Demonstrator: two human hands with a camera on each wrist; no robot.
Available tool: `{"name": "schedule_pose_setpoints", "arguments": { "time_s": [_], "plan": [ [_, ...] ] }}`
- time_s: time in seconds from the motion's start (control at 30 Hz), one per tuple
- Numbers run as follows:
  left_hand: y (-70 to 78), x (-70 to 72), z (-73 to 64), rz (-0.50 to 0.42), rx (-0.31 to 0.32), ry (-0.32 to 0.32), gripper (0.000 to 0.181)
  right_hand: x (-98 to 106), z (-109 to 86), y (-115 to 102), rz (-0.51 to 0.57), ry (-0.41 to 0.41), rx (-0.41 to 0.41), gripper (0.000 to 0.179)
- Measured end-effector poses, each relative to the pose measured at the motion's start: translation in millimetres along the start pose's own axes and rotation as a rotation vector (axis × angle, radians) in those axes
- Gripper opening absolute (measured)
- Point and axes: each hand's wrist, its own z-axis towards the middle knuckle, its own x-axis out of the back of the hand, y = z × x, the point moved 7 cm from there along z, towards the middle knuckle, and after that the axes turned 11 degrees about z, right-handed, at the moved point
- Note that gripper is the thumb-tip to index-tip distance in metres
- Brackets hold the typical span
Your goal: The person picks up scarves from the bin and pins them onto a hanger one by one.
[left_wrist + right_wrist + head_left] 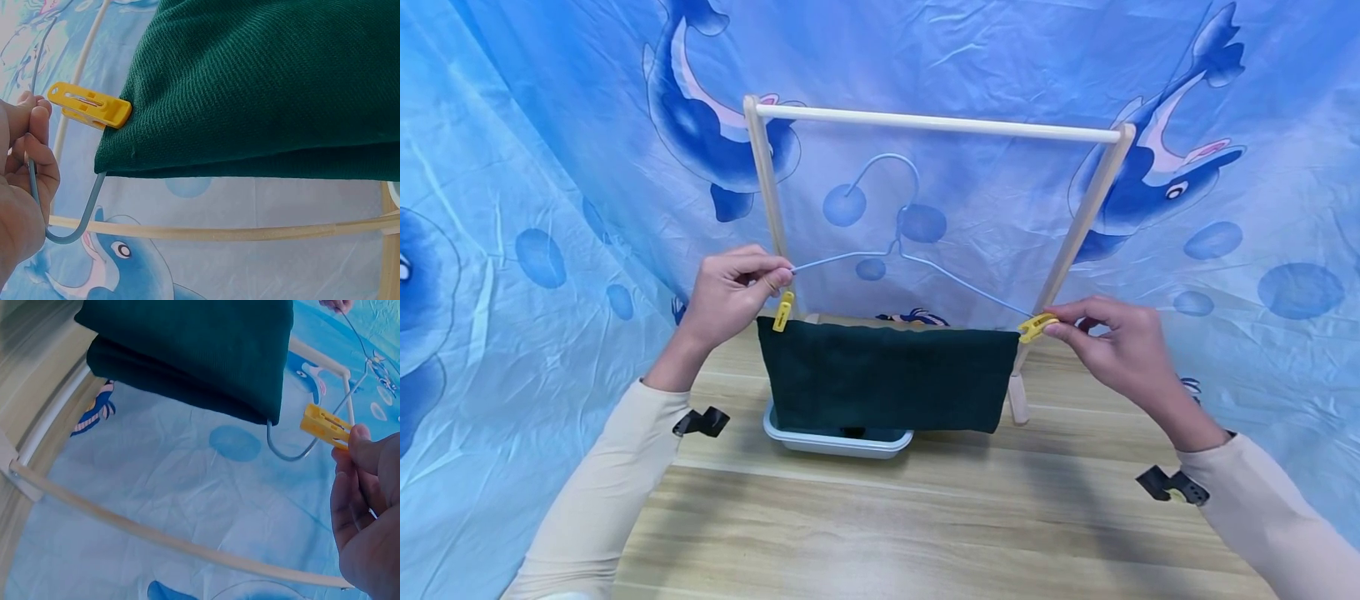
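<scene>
A folded dark green cloth is draped over the lower bar of a light blue wire hanger. My left hand grips the hanger's left shoulder near its end. Just below those fingers, a yellow clothespin is clipped onto the cloth's left top corner. Between thumb and fingers, my right hand pinches a second yellow clothespin by its handle end. In the right wrist view, that clothespin's nose points toward the cloth's right corner, beside the hanger's bent end and apart from the fabric.
Behind the hanger stands a wooden rack with a white top rail. A pale shallow basin sits on the wood-grain table, partly hidden under the cloth. Blue dolphin-print sheeting surrounds the table.
</scene>
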Motion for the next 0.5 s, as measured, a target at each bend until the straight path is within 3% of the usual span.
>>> {"name": "schedule_pose_setpoints", "arguments": {
  "time_s": [0.5],
  "plan": [
    [2.5, 0.5, -0.3, 0.013, 0.004, -0.003, 0.009, -18, 7.4, -6, 0.010, 0.000, 0.125, 0.025]
  ]
}}
